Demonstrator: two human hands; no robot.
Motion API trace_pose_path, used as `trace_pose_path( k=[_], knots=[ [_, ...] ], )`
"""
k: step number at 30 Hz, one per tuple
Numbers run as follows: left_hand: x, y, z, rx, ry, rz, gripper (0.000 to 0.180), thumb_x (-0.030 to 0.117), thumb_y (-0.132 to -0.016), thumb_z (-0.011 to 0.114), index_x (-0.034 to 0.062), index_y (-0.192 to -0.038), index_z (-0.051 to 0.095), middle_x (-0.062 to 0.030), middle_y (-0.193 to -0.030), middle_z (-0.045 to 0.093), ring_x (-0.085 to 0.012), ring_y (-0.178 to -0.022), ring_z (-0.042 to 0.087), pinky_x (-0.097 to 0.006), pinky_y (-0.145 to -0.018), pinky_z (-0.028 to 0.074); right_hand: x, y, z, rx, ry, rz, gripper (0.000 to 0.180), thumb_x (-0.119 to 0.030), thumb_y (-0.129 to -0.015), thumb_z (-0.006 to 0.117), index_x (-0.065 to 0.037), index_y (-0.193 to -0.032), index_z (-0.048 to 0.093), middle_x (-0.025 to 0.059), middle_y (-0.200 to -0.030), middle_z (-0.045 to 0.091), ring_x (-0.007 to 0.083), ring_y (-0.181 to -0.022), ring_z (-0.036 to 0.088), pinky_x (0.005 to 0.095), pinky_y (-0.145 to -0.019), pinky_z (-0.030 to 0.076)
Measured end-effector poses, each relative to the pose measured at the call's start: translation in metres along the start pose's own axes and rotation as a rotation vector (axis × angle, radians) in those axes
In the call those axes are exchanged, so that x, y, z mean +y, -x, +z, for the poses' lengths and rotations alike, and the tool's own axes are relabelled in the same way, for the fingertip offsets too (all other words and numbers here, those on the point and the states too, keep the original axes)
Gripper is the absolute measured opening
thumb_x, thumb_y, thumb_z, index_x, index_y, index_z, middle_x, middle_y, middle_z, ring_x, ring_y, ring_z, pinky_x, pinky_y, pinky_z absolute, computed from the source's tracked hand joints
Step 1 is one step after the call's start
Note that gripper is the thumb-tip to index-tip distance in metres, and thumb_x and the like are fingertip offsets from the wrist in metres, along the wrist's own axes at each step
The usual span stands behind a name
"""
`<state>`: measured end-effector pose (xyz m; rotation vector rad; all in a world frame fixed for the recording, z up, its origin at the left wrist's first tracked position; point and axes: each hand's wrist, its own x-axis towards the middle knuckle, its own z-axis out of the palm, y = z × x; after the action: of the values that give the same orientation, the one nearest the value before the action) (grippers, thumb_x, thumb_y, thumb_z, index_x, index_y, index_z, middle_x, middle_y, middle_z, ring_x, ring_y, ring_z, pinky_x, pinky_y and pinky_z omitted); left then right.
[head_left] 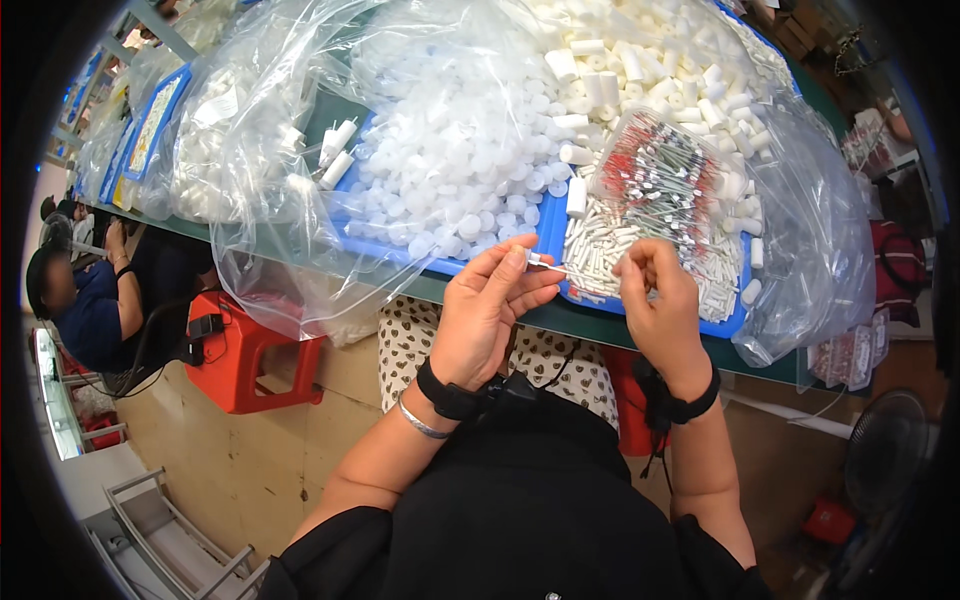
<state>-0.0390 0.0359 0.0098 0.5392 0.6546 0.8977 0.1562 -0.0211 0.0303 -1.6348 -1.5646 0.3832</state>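
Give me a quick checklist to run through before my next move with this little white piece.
1. Left hand pinches the small white tube at its fingertips: ok.
2. Right hand holds a part: cannot tell, fingers curled.
3. Pile of small white tubes in the blue tray, near the hands: ok.
4. Bag of red-tipped parts open: cannot tell.
5. Both hands apart from the seated person on the left: ok.

white caps (pixel 455 190): matt smooth plastic | blue trays (pixel 552 232): glossy plastic | bags (pixel 810 240): clear glossy plastic film, crinkled | desk (pixel 560 318): matt green top | stool (pixel 235 355): red plastic, smooth | bangle (pixel 420 424): shiny metal | wrist straps (pixel 452 398): matt black cloth
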Motion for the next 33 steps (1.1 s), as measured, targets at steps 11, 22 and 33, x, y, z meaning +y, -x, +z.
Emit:
trace_pose_path(
  k=[11, 22, 33],
  knots=[
    [0.000, 0.002, 0.013, -0.057, 0.017, -0.026, 0.036, 0.022, -0.101, 0.055, -0.0026, -0.127, 0.053, -0.0131, -0.106, 0.066, -0.0230, -0.100, 0.068, -0.032, -0.086, 0.057, -0.014, 0.014, -0.005, -0.012, -0.067, -0.055, 0.011, 0.000, -0.087, 0.067, 0.000, -0.094, 0.059, 0.0066, -0.079, 0.060, 0.0131, -0.059, 0.056, 0.0262, -0.054, 0.045],
    [-0.007, 0.001, 0.010, -0.068, -0.022, -0.027, 0.038, 0.022, -0.101, 0.055, -0.0032, -0.129, 0.053, -0.0134, -0.110, 0.066, -0.0216, -0.101, 0.068, -0.031, -0.085, 0.057, -0.013, 0.010, -0.006, 0.013, 0.035, -0.289, 0.014, 0.002, -0.085, 0.069, 0.000, -0.098, 0.061, 0.0112, -0.082, 0.064, 0.0176, -0.064, 0.064, 0.0295, -0.055, 0.050],
    [-0.019, 0.010, 0.016, -0.202, -0.229, -0.031, 0.039, 0.017, -0.102, 0.053, -0.0020, -0.136, 0.051, -0.0146, -0.131, 0.060, -0.0188, -0.110, 0.063, -0.031, -0.094, 0.050, -0.019, 0.018, -0.005, -0.318, -0.731, 0.485, 0.022, -0.018, -0.103, 0.051, 0.002, -0.103, 0.060, 0.0073, -0.078, 0.067, 0.0113, -0.064, 0.066, 0.0234, -0.057, 0.054]
  ],
)
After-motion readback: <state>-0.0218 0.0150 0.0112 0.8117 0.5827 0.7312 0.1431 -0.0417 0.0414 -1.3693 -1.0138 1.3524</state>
